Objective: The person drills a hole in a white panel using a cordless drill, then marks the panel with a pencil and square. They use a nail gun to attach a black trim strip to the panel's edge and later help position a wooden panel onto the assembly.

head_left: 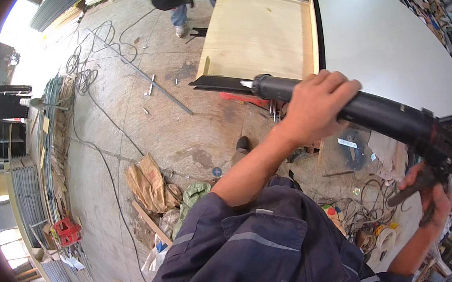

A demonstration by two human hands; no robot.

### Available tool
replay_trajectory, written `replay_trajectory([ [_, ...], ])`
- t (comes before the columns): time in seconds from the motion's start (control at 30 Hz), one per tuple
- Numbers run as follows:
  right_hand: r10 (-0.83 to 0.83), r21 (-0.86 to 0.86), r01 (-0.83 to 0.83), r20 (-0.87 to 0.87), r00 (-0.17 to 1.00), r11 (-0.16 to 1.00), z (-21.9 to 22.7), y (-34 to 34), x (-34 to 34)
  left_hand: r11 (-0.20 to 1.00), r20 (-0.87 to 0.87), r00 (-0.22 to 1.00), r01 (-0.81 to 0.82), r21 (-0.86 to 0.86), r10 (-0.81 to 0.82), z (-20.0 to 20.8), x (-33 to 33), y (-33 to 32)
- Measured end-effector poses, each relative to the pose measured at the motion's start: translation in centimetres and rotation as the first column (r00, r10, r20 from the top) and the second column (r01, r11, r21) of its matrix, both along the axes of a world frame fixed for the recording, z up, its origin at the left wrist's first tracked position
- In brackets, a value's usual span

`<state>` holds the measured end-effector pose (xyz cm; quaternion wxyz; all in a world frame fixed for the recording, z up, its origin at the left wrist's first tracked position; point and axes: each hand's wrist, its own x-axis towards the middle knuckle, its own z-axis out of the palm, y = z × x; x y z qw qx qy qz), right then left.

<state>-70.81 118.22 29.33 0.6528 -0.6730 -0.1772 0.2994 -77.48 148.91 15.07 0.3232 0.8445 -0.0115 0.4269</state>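
Preferably, with the left hand (pixel 323 103) wrapped around the black caulking gun (pixel 387 114) and the right hand (pixel 435 203) closed about its trigger handle (pixel 410 188), hold the white nozzle (pixel 247 84) steady near the black strip (pixel 218 81) at the wooden panel's (pixel 259 37) near edge.

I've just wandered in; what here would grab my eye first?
The long black tube-shaped tool slanting across the right half, with the left hand gripping its barrel and the right hand at its handle. Beyond it, toward the top, lies a pale wooden panel beside a large white board. A red crate stands out far left.
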Motion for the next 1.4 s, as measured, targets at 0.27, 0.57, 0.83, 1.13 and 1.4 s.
replay_trajectory([
  [0.27,0.256,0.086,-0.25,-0.074,0.964,0.964,-6.9,4.6,0.9,0.977,-0.247,0.947,-0.179,0.118,0.204,-2.1,-4.0,4.0],
  [0.57,0.177,0.299,-0.143,-0.091,0.98,0.943,-11.4,-4.7,2.4,0.988,-0.081,0.996,-0.01,0.157,0.023,-1.9,2.6,-1.8],
  [0.83,0.052,0.462,0.063,-0.233,0.971,0.885,-13.0,-6.1,0.9,0.972,-0.001,0.989,0.144,0.188,-0.147,-1.4,8.8,-2.8],
  [1.13,-0.21,0.505,0.236,-0.107,0.972,0.83,-14.3,4.4,3.9,0.9,0.184,0.893,0.429,-0.077,-0.41,-2.6,7.4,4.4],
  [1.4,-0.084,0.585,0.131,-0.107,0.991,0.801,-14.9,17.5,13.4,0.908,-0.241,0.935,0.155,-0.388,-0.262,-9.1,-3.7,17.8],
])
